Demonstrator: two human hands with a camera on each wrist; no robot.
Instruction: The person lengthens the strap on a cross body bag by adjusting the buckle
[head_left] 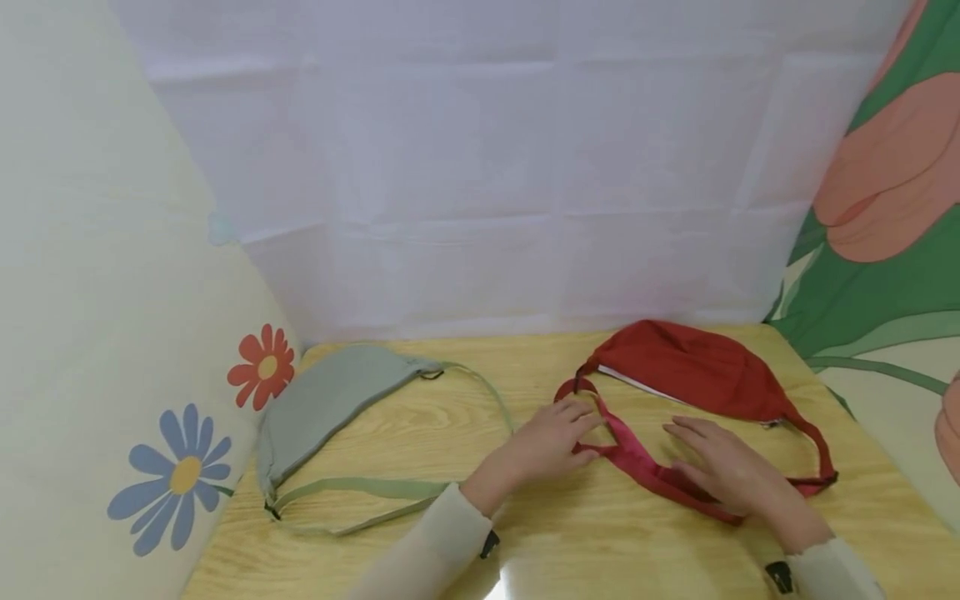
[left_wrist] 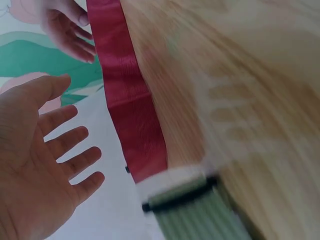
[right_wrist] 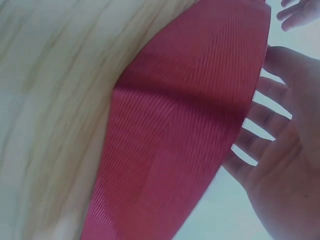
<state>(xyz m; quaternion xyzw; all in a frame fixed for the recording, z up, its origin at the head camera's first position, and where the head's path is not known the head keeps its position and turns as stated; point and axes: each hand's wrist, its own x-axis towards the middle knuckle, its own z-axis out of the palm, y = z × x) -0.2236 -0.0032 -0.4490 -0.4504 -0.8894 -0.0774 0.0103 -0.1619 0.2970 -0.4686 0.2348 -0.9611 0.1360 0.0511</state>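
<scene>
Reaches in from the near side with both forearms, in pale sleeves [head_left: 453,529], over the wooden table [head_left: 592,542]. Angles the left hand [head_left: 547,442] forward and to the right, back upward, at the left part of the red strap [head_left: 637,460]. Slants the right hand [head_left: 723,467] forward and to the left, over the near right run of the same strap, facing the left hand across a gap.

Spreads the left fingers apart with a bare palm, just beside the strap in the left wrist view. Parts the right fingers loosely too, along the strap's edge in the right wrist view, without pinching; cannot tell for certain about contact at either hand.

See the red bag [head_left: 675,367] at back right on the table, beyond the right hand, with a pale line along its near edge and its strap looping toward both hands. See the grey bag [head_left: 330,408] at left, with its green strap [head_left: 375,487] passing out of sight behind the left wrist. Cannot tell the contents of either bag.
</scene>
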